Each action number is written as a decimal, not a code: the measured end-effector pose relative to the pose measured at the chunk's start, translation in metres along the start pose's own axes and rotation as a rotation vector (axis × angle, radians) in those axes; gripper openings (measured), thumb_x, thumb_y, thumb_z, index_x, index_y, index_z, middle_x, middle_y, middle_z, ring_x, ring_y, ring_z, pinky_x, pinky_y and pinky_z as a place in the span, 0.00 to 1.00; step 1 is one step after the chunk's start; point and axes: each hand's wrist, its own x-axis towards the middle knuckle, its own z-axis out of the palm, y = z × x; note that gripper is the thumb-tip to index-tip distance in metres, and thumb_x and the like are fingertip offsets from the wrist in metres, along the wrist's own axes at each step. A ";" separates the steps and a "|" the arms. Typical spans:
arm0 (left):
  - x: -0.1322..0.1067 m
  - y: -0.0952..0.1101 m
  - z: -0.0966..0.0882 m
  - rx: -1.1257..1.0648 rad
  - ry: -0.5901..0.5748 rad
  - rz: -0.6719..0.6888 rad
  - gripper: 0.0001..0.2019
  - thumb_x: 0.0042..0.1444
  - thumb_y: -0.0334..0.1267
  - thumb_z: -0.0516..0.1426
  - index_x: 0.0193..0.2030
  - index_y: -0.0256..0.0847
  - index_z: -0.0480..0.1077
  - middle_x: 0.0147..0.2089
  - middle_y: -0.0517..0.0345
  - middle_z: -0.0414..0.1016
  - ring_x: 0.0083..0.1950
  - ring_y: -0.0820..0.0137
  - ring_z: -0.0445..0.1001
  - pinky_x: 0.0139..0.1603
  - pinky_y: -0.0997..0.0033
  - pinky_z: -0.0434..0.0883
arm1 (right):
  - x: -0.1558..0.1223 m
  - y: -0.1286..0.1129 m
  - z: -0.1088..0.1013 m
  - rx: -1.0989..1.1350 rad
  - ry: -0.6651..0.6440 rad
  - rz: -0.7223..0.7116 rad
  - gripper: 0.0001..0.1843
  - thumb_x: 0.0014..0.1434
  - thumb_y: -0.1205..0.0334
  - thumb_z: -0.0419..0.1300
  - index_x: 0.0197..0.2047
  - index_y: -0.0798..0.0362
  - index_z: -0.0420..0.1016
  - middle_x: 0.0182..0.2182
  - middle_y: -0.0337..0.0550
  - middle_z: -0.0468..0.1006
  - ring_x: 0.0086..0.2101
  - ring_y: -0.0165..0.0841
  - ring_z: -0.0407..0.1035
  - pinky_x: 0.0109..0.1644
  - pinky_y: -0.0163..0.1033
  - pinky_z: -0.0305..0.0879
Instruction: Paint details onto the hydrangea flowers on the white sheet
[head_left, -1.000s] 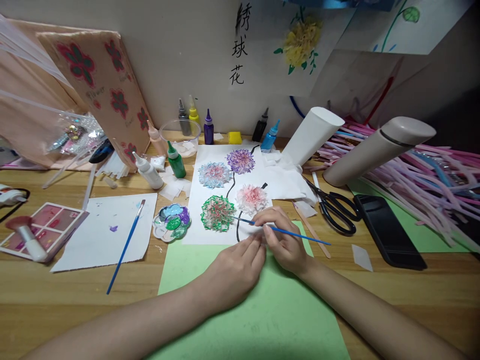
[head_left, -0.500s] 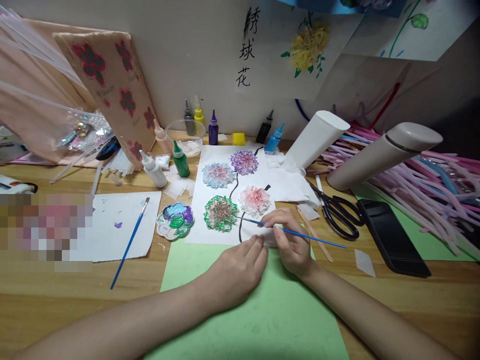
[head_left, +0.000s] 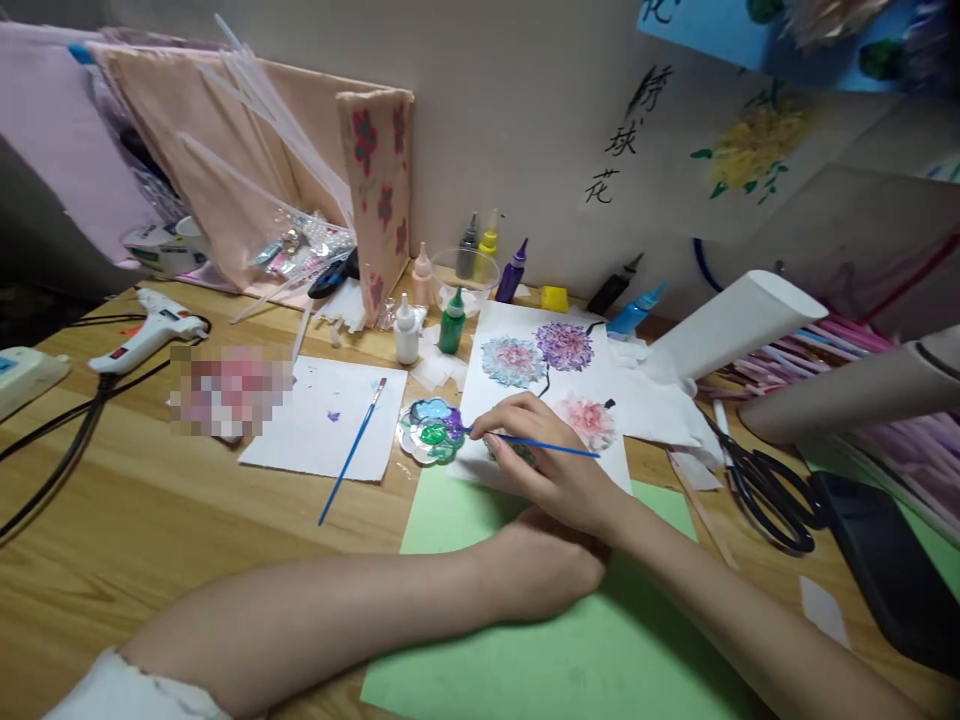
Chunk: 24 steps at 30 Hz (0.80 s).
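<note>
My right hand point(head_left: 540, 460) is closed on a thin blue paintbrush point(head_left: 559, 446), whose tip reaches left to the flower-shaped paint palette point(head_left: 429, 432). The hand lies over a white sheet point(head_left: 510, 322) bearing tissue flowers: a blue-pink flower point(head_left: 512, 360), a purple flower point(head_left: 564, 345) and a pink flower point(head_left: 591, 420). The green-edged flower point(head_left: 519, 454) is mostly hidden under my fingers. My left hand point(head_left: 544, 565) rests on the green paper point(head_left: 525, 650) beneath my right wrist, with its fingers hidden.
A second blue brush point(head_left: 352, 450) lies on a white scrap sheet point(head_left: 315, 420). Paint bottles point(head_left: 451, 325) stand behind the palette. A glue gun point(head_left: 150, 325) with cable is at the left. Black scissors point(head_left: 765, 480), a dark phone point(head_left: 885, 560) and a white roll point(head_left: 731, 320) are at the right.
The view swung left. My right hand moved left with the brush from the stem by the pink flower to the palette. My left hand drew back under my right wrist.
</note>
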 end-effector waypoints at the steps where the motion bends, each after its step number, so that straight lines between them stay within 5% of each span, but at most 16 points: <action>1: 0.000 -0.001 -0.001 0.019 -0.006 0.073 0.18 0.60 0.25 0.45 0.49 0.29 0.73 0.46 0.46 0.77 0.45 0.64 0.76 0.54 0.64 0.70 | 0.006 0.000 0.004 -0.004 -0.017 0.015 0.09 0.63 0.67 0.52 0.41 0.49 0.72 0.36 0.45 0.76 0.40 0.36 0.68 0.42 0.43 0.67; 19: 0.002 -0.005 0.002 -0.028 -0.023 0.127 0.16 0.60 0.24 0.45 0.45 0.28 0.73 0.41 0.43 0.78 0.39 0.64 0.76 0.43 0.64 0.73 | 0.011 0.002 0.016 0.064 -0.087 0.165 0.09 0.64 0.65 0.50 0.38 0.49 0.71 0.36 0.42 0.76 0.38 0.35 0.69 0.43 0.41 0.63; 21: 0.002 -0.005 0.001 -0.060 -0.061 0.117 0.14 0.59 0.25 0.47 0.42 0.28 0.73 0.38 0.43 0.78 0.36 0.63 0.76 0.39 0.64 0.73 | 0.000 0.007 0.012 0.134 0.022 0.209 0.10 0.65 0.63 0.49 0.39 0.49 0.72 0.36 0.42 0.76 0.39 0.34 0.69 0.44 0.41 0.63; 24: 0.002 -0.004 -0.001 -0.064 -0.069 0.082 0.11 0.60 0.26 0.48 0.41 0.28 0.71 0.40 0.41 0.77 0.41 0.62 0.76 0.42 0.64 0.74 | -0.027 0.020 0.001 0.234 0.367 0.262 0.10 0.65 0.62 0.50 0.39 0.49 0.73 0.37 0.41 0.76 0.40 0.34 0.70 0.45 0.41 0.63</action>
